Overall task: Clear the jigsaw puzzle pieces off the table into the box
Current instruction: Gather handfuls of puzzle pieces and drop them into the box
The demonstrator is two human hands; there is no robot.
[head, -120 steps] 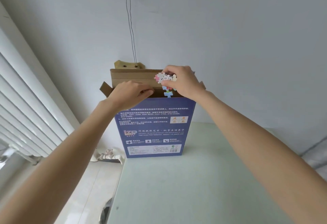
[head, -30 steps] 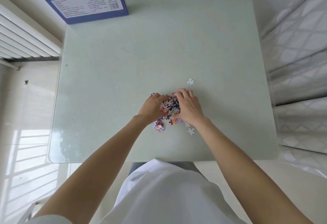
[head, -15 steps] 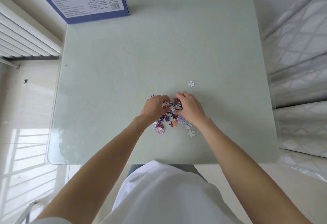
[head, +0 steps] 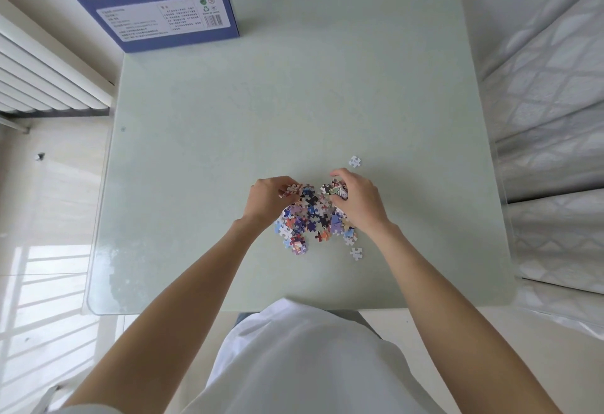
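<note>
Fingers, left hand (head: 266, 199): curled, the tips pinching a small cluster of puzzle pieces (head: 292, 190) at the far left edge of the heap. Hand sits at the heap's left side, wrist toward the person.

Fingers, right hand (head: 358, 199): curled, closed round a handful of pieces (head: 336, 189) at the heap's far right edge; printed faces show between thumb and forefinger. Hand sits at the heap's right side.

Heap of jigsaw pieces (head: 310, 217): mixed blue, purple, red and white, lying loose on the worktop (head: 228, 152) between the two hands and spreading from the fingertips back toward the wrists.

Stray piece, white side up (head: 354, 161): alone on the worktop, just beyond the right hand's fingers, apart from them.

Stray piece, white side up (head: 356, 253): on the worktop beside the right wrist, just off the near right edge of the heap.

Box (head: 157, 1): blue, printed with white panels and a barcode, standing on the far left corner of the worktop, well beyond the left hand's fingers. Its top lies out of frame, so its contents cannot be told.

Radiator (head: 42, 76): white, ribbed, left of the worktop.

Mattress (head: 555, 119): white, quilted, right of the worktop.

Shirt (head: 294, 364): white, at the near edge.
</note>
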